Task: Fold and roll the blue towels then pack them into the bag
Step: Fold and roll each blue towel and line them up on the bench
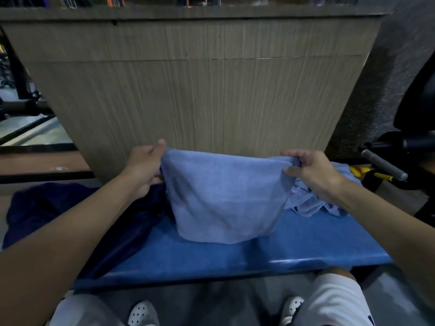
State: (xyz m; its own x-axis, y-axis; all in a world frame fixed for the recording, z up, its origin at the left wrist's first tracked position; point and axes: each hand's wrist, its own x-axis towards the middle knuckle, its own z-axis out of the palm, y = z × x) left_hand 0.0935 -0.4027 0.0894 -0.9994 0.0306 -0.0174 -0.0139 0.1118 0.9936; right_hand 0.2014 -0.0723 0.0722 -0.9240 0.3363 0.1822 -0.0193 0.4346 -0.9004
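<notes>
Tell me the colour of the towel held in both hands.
The towel is plain light blue; head view shows it best.

Blue padded bench (235,257). Wood-grain panel (200,90) directly behind it. Grey-grip bar (382,164) and yellow handles (383,177) off its right end. White clogs (141,314) below its front edge.

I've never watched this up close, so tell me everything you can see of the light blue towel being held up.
The light blue towel looks like soft, plain terry cloth. It hangs spread between the left hand and the right hand, each pinching a top corner. Its top edge sags slightly; its bottom edge seems to touch the blue bench. A crumpled pale cloth lies beside its right side.
</notes>
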